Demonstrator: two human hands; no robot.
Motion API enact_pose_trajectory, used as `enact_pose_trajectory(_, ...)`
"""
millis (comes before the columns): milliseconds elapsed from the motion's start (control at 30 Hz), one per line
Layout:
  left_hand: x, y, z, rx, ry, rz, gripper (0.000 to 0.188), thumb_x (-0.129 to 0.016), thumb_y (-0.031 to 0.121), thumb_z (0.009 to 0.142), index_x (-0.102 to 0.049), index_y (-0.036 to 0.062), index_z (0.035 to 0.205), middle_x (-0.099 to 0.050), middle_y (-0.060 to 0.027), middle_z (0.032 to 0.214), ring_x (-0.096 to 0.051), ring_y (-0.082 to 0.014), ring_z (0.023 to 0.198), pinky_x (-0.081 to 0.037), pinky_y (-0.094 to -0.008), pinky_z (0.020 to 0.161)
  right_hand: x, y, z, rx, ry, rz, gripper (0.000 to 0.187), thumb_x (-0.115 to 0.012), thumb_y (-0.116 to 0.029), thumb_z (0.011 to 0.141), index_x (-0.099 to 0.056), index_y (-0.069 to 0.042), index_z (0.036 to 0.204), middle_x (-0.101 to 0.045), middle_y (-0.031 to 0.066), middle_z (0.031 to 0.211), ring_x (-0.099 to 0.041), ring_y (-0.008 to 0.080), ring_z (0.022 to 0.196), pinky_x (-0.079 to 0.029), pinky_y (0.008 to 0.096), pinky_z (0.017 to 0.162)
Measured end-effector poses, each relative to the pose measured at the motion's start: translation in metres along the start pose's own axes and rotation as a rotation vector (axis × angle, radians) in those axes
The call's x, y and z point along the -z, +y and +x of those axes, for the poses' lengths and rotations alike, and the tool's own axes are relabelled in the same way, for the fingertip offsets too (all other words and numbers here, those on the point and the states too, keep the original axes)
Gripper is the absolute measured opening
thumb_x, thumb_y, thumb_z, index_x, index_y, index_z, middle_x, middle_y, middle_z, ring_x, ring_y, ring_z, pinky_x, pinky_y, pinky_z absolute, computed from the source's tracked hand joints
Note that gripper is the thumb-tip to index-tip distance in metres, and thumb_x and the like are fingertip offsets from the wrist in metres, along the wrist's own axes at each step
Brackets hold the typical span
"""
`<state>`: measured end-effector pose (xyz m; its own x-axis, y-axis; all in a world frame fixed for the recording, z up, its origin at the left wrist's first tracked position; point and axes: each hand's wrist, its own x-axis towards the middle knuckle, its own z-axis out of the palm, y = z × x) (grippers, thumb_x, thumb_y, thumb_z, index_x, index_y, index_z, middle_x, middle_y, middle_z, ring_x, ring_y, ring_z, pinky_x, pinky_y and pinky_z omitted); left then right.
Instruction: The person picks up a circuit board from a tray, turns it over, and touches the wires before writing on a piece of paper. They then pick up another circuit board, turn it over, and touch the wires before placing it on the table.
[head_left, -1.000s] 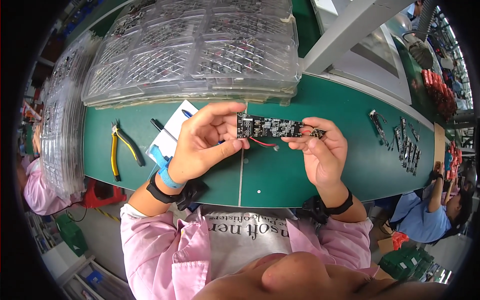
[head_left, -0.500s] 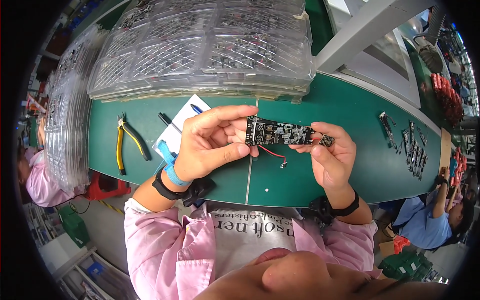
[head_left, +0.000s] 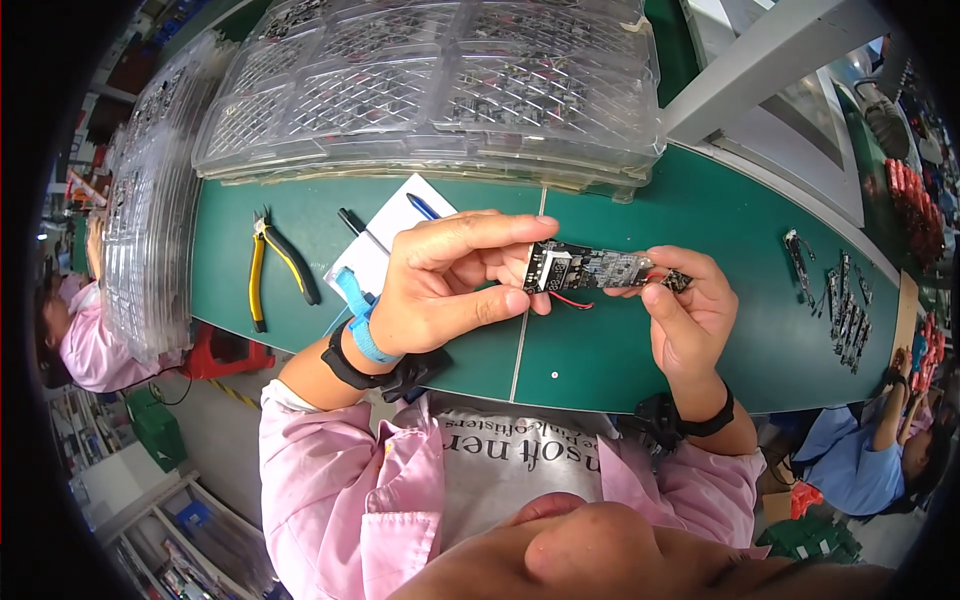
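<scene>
Above the green table I hold a long black circuit board level between both hands. My left hand pinches its left end between thumb and fingers, beside a white display block. At the other end my right hand grips the board's tip, where a small black square module sits between thumb and forefinger. Short red wire joins that module to the board. Another red wire hangs below the board; its end is hidden. A blue strap circles my left wrist.
Yellow-and-black pliers lie at the left, near white paper with a blue pen and a black pen. Stacked clear trays of boards stand at the back. More boards lie at right, below a grey metal post.
The board is tilted differently, its face now more foreshortened. The hanging red wire's white connector has gone out of sight. The whole view has shifted slightly, while both hands keep their grip.
</scene>
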<state>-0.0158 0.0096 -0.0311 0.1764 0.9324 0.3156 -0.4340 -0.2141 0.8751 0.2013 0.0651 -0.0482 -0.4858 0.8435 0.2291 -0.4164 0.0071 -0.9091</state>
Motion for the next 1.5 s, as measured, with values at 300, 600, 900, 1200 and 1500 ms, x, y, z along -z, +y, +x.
enact_pose_trajectory(300,-0.004,0.0,0.001,-0.005,0.085,0.021,0.046,-0.06,-0.002,0.073,-0.043,-0.0062,0.116,-0.055,-0.0173,0.092,-0.059,-0.0213,0.072,-0.047,-0.0291,0.066,-0.002,-0.004,-0.001,0.176,-0.04,-0.305,0.027,-0.051,0.007,0.076,-0.048,0.007,0.103,-0.055,0.0186,0.097,-0.058,0.021,0.082,-0.052,0.0347,0.071)
enact_pose_trajectory(600,-0.001,-0.001,-0.002,0.005,0.064,0.017,0.044,-0.057,-0.004,0.075,-0.042,-0.0065,0.117,-0.056,-0.0158,0.09,-0.059,-0.0202,0.075,-0.047,-0.0286,0.068,0.0,-0.004,-0.004,0.21,-0.049,-0.409,0.029,-0.051,0.006,0.076,-0.046,0.007,0.104,-0.055,0.018,0.093,-0.06,0.0228,0.076,-0.052,0.0333,0.068)
enact_pose_trajectory(900,0.007,0.0,0.0,0.101,-0.001,-0.035,0.035,-0.052,0.005,0.082,-0.041,-0.0055,0.114,-0.057,-0.0146,0.09,-0.059,-0.0205,0.074,-0.048,-0.0292,0.069,0.004,-0.012,0.005,0.292,-0.188,-0.575,0.016,-0.053,-0.003,0.078,-0.052,0.007,0.091,-0.057,0.0145,0.076,-0.059,0.0187,0.062,-0.05,0.0274,0.054)
enact_pose_trajectory(1200,-0.006,0.007,0.004,0.406,0.043,-0.087,0.035,-0.049,0.012,0.085,-0.04,-0.0029,0.115,-0.059,-0.0164,0.09,-0.061,-0.0228,0.078,-0.049,-0.027,0.068,0.002,-0.004,0.0,-0.184,-0.042,-0.125,0.02,-0.047,-0.011,0.083,-0.044,0.001,0.067,-0.053,0.0105,0.058,-0.053,0.0159,0.046,-0.042,0.0235,0.04)
enact_pose_trajectory(1500,-0.002,0.005,0.002,0.268,-0.053,-0.093,0.037,-0.05,0.007,0.083,-0.04,-0.0031,0.118,-0.058,-0.0188,0.095,-0.061,-0.0253,0.081,-0.05,-0.0281,0.07,-0.005,-0.007,-0.001,-0.262,0.037,0.056,0.044,-0.038,-0.035,0.089,-0.045,0.001,0.065,-0.05,0.0117,0.054,-0.048,0.0179,0.037,-0.036,0.0249,0.031)
